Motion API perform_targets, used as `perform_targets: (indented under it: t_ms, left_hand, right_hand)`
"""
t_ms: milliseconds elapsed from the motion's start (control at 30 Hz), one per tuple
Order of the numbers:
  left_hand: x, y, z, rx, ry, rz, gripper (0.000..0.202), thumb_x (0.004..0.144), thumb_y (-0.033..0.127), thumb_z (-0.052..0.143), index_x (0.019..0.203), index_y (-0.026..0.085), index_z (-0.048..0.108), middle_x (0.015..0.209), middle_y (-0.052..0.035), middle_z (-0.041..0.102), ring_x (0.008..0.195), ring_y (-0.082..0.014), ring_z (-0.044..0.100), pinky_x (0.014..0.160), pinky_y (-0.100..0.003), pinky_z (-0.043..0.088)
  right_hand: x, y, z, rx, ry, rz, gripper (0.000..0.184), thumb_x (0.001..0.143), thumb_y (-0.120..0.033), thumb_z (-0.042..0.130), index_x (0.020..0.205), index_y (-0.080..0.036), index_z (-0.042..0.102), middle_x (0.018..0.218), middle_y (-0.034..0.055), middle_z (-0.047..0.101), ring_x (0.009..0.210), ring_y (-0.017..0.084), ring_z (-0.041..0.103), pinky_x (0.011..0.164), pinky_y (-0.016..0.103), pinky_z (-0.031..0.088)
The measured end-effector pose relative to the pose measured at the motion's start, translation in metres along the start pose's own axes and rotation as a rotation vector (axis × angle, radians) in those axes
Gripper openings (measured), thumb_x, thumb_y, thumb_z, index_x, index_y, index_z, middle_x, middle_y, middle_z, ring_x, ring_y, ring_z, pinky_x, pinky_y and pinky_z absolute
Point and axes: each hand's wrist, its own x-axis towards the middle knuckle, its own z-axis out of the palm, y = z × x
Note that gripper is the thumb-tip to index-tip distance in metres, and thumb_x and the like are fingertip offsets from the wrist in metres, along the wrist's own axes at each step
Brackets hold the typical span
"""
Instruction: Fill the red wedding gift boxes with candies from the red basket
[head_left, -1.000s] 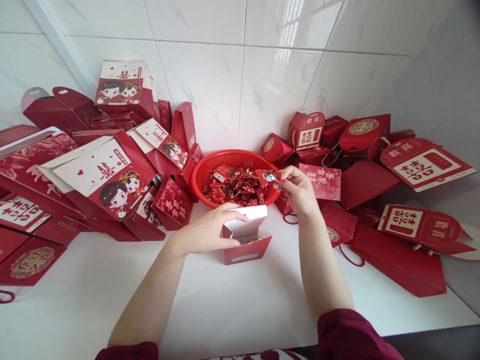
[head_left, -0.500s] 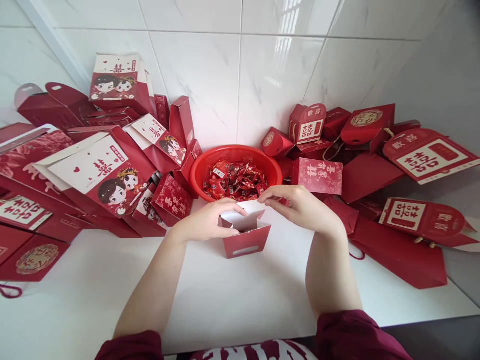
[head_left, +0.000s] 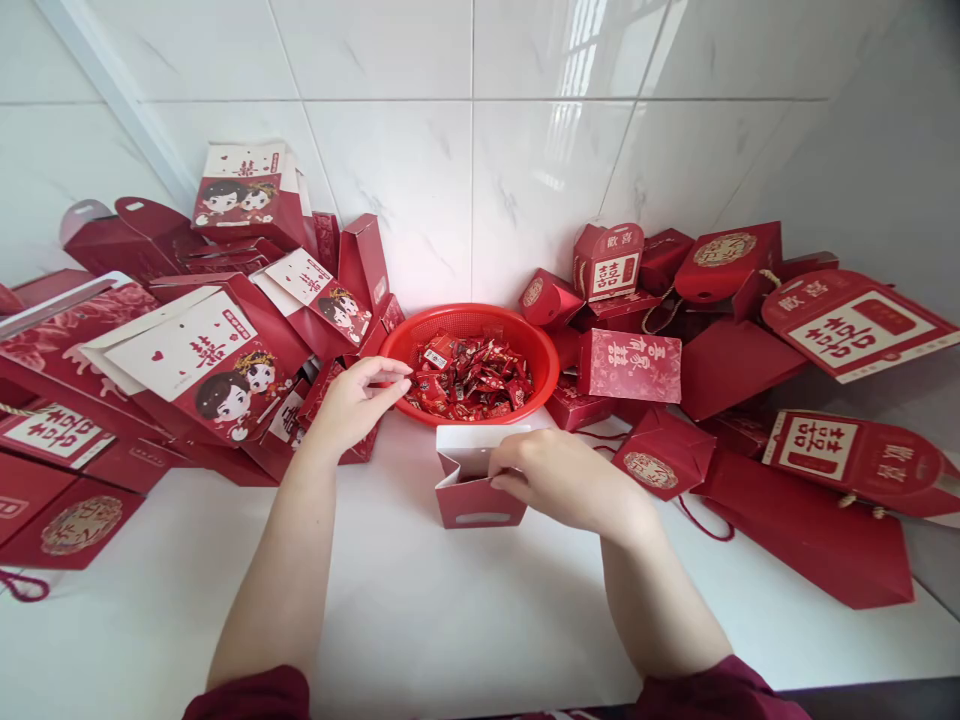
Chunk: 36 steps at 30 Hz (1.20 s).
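A small red gift box with a white inside stands upright on the table, its top open and its back flap raised. My right hand pinches the right side of its rim, the fingers curled at the opening. My left hand is off the box, up and to its left, at the left edge of a red plastic basket. Its fingers are slightly apart, with nothing seen between them. Inside the basket lie many small red wrapped candies.
To the left is a heap of red and white gift boxes, some with cartoon couples. More red boxes, several with cord handles, are piled on the right. A white tiled wall rises behind the white table.
My left hand has let go of the box and moved left toward the basket's edge. My right hand has come down from the back flap to the box's right side. The view has shifted slightly.
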Motion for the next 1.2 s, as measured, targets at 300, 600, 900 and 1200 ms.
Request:
perform_targets:
  t_ms: [300,600,900,1200]
  left_hand:
    - [0.121,-0.038,0.036,0.374,-0.115,-0.137,0.043,0.081,0.034,0.068,0.117,0.012,0.061,0.124,-0.0125,0.064,0.111,-0.0242,0.062,0.099,-0.034,0.046]
    - [0.171,-0.072,0.061,0.569,-0.432,-0.06,0.031,0.093,0.033,0.057,0.119,0.015,0.059,0.122,-0.0102,0.06,0.106,-0.0215,0.06,0.09,-0.043,0.053]
    - [0.171,-0.088,0.069,0.715,-0.461,-0.079,0.032,0.093,0.033,0.057,0.121,0.017,0.058,0.123,-0.0102,0.058,0.107,-0.0218,0.06,0.09,-0.042,0.052]
    - [0.155,-0.047,0.059,0.499,-0.265,-0.05,0.032,0.079,0.045,0.068,0.072,0.014,0.068,0.076,-0.0051,0.07,0.085,-0.024,0.068,0.077,-0.032,0.051]
  right_hand:
    - [0.003,-0.008,0.015,-0.216,0.036,-0.12,0.022,0.088,-0.012,0.051,0.071,-0.018,0.062,0.069,0.0026,0.067,0.058,0.017,0.057,0.051,0.03,0.022]
    - [0.007,-0.006,0.012,-0.229,0.036,-0.115,0.02,0.092,-0.018,0.052,0.076,-0.017,0.064,0.072,0.0047,0.068,0.062,0.02,0.061,0.052,0.029,0.026]
    - [0.01,-0.006,0.007,-0.193,-0.009,-0.089,0.02,0.092,-0.018,0.051,0.079,-0.016,0.065,0.076,0.0068,0.07,0.067,0.021,0.065,0.056,0.028,0.034]
    - [0.008,-0.005,0.004,-0.116,0.031,-0.097,0.019,0.093,-0.017,0.051,0.08,-0.017,0.065,0.075,0.0055,0.069,0.067,0.018,0.063,0.058,0.026,0.034]
